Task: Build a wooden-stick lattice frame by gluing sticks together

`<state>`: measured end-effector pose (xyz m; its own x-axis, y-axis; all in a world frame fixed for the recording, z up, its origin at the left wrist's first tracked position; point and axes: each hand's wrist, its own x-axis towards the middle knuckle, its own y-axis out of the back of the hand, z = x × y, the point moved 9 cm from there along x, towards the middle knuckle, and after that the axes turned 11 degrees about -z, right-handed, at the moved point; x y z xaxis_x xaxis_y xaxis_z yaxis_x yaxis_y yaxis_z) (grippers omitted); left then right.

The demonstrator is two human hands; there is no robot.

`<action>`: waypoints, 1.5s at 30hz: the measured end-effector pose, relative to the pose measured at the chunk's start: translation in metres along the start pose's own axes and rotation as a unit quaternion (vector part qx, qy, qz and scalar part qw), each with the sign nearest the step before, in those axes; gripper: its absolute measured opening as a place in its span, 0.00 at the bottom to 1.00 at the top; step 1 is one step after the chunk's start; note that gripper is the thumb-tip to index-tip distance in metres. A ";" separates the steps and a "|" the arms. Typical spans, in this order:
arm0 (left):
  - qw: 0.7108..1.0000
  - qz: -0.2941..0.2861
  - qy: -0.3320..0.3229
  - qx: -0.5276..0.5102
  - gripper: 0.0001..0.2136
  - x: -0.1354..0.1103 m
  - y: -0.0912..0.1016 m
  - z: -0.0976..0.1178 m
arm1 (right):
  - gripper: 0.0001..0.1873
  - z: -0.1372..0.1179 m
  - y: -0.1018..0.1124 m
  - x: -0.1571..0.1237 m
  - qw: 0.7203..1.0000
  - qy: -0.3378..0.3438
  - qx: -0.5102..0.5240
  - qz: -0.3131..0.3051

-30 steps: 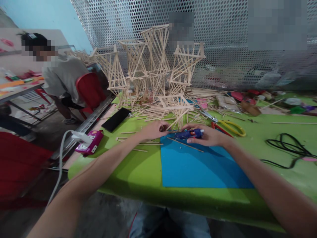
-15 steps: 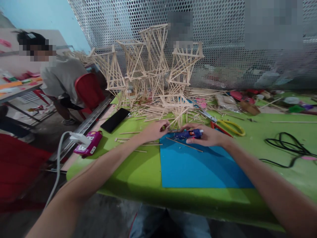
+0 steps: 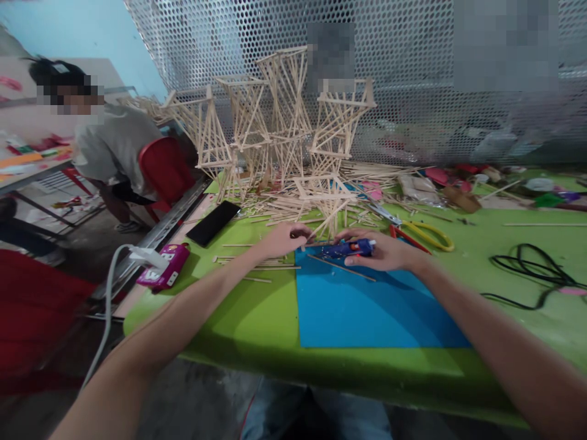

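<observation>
My right hand is closed round a small blue glue gun, its nozzle pointing left over the far edge of a blue sheet. My left hand rests just left of the nozzle, fingers pinched on thin wooden sticks that lean out from the pile. A loose stick lies on the blue sheet below the gun. Behind both hands stand several tall stick-frame towers amid a heap of loose sticks.
A green table carries a black phone, yellow-handled scissors and a black cable. A pink power strip with a white plug sits at the left edge. A person in grey bends near a red chair. Perforated metal screen behind.
Almost nothing has moved; my hands have stayed together at the far edge of the blue sheet, and the view has shifted slightly.
</observation>
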<state>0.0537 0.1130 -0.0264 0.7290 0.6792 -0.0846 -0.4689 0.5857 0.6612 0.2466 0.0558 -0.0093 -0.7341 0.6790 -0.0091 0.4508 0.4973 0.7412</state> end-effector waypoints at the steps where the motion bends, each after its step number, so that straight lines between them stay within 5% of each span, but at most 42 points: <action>1: 1.000 0.004 0.010 -0.002 0.16 -0.001 0.002 -0.001 | 0.30 0.000 0.000 0.000 1.000 -0.001 0.000 -0.003; 7: 0.999 0.011 0.043 0.006 0.18 -0.003 0.005 -0.002 | 0.29 0.002 -0.001 -0.001 1.000 0.003 -0.011 -0.005; 12: 0.999 -0.029 0.009 0.035 0.17 0.002 0.000 -0.006 | 0.31 0.008 0.000 -0.003 1.000 -0.007 0.016 0.022; 19: 0.994 -0.051 -0.015 -0.091 0.16 0.010 -0.004 -0.023 | 0.30 0.004 -0.003 -0.001 0.999 -0.010 0.049 0.009; 25: 0.996 -0.071 -0.025 -0.045 0.12 0.015 -0.008 -0.018 | 0.30 0.006 -0.004 0.001 0.998 -0.006 0.062 0.012; 31: 0.997 -0.049 -0.029 0.058 0.12 0.016 -0.002 -0.012 | 0.31 0.007 -0.002 -0.001 0.999 -0.005 0.045 0.021; 37: 0.999 -0.022 -0.029 0.030 0.11 0.009 0.004 -0.011 | 0.30 0.005 0.000 0.000 0.999 -0.006 0.034 0.025; 45: 0.983 0.067 -0.096 0.141 0.14 -0.015 0.039 0.015 | 0.31 0.016 0.001 -0.005 0.992 -0.024 0.118 0.030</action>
<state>0.0318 0.1186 0.0119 0.7640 0.6294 0.1420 -0.4297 0.3321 0.8397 0.2585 0.0611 -0.0192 -0.6793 0.7338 -0.0053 0.6037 0.5629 0.5644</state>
